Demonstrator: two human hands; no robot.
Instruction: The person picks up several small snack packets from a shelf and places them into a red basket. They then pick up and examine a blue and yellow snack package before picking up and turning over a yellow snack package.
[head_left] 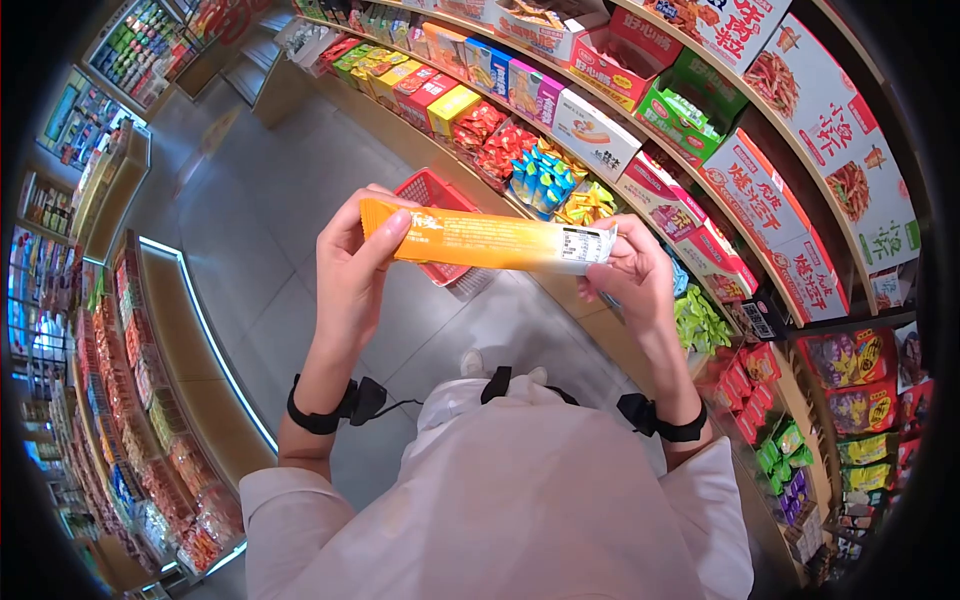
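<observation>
A long orange snack packet (490, 238) with white print and a small label near its right end is stretched between my two hands at chest height. My left hand (362, 240) pinches its left end, thumb on the front. At the other end, my right hand (632, 265) grips the pale tip between thumb and fingers. Beneath the packet, a red plastic basket (437, 187) rests on the floor, partly covered by the packet.
Curved shelves of boxed snacks (595, 130) and loose bagged sweets (545, 172) run along the right. On the left stands another lit display (150, 390) of packaged goods. Grey tiled floor (270, 240) lies between, with my shoes (472, 362) below.
</observation>
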